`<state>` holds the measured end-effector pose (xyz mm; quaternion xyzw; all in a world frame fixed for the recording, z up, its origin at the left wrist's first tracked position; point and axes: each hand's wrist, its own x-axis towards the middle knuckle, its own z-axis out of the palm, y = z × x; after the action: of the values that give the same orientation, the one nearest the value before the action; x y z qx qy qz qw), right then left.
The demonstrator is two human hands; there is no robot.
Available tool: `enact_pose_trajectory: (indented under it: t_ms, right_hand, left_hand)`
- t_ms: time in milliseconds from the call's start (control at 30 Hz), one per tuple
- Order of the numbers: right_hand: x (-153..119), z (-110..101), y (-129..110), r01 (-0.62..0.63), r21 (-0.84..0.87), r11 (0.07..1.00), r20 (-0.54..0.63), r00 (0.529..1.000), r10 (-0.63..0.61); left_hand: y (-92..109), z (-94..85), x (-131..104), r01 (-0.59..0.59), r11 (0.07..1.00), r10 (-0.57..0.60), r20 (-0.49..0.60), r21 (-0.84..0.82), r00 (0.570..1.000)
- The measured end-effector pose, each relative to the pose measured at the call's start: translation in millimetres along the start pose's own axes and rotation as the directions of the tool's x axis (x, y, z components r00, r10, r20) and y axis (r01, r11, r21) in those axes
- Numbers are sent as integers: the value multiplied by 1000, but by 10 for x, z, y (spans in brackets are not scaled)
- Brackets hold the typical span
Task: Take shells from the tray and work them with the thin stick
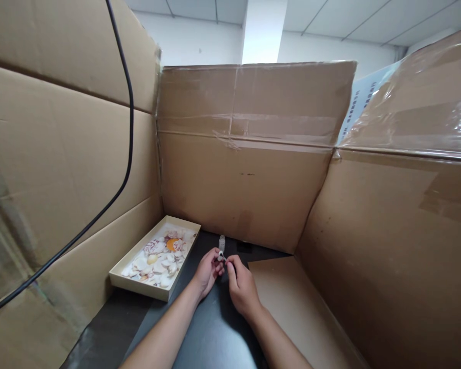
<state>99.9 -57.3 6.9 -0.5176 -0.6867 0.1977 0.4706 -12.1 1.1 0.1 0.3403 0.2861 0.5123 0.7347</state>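
My left hand [208, 271] is closed in a pinch around a small white piece [220, 254], too small for me to name surely. Close beside it, my right hand [243, 288] is closed too, its thumb and forefinger gripping a thin little stick [225, 259] whose tip meets or nearly meets the white piece. Just beyond both hands stands a small clear bottle [222, 242], upright on the dark table [200, 338]. To the left, a shallow cream box [141, 290] holds many seashells [153, 260], mostly pale, with one bright orange shell [172, 244] among them.
Tall cardboard walls [238, 189] enclose the table at the back, left and right. A flat cardboard sheet [292, 302] lies right of my right forearm. A black cable [131, 118] hangs down across the left side.
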Motion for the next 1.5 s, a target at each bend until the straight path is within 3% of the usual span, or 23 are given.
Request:
enact_pose_trajectory:
  t_ms: [400, 700, 833, 900, 967, 1033, 1133, 1233, 1300, 1400, 1500]
  right_hand:
    - [8, 21, 41, -51, -67, 996, -70, 996, 46]
    - [7, -17, -14, -12, -65, 998, -12, 1000, 11]
    - [12, -46, 36, -81, -103, 991, -54, 996, 76]
    - [14, -62, 71, -100, -103, 990, -74, 993, 93]
    - [15, -71, 100, -88, -76, 993, -63, 995, 83]
    - [16, -70, 121, -83, -56, 995, -50, 995, 81]
    - [16, -61, 140, -95, -54, 994, -33, 995, 93]
    - [16, -58, 150, -109, -57, 992, -18, 994, 108]
    - [17, -59, 151, -108, -58, 992, 4, 994, 108]
    - [18, -63, 143, -101, -64, 993, 32, 994, 104]
    - [20, -71, 134, -103, -68, 992, 32, 994, 105]
  left_hand:
    - [6, 10, -5, -17, 1000, 17, 39, 3, 999]
    - [-15, 11, 5, -54, 998, 53, 24, 44, 998]
    - [-39, 46, -16, -65, 990, 69, -25, 126, 997]
    - [12, 110, -72, -53, 963, 74, -72, 263, 995]
    - [143, 194, -157, -86, 876, 118, -38, 474, 992]
    - [360, 257, -250, -238, 732, 251, 73, 639, 965]
    - [773, 199, -352, -319, 496, 350, 151, 808, 925]
    - [1144, -93, -376, -196, 191, 334, 124, 962, 934]
    - [1301, -353, -355, -41, 33, 289, 30, 999, 957]
    - [1391, -680, -290, 72, -77, 222, -53, 994, 974]
    - [1374, -840, -204, 100, -131, 171, -77, 986, 982]
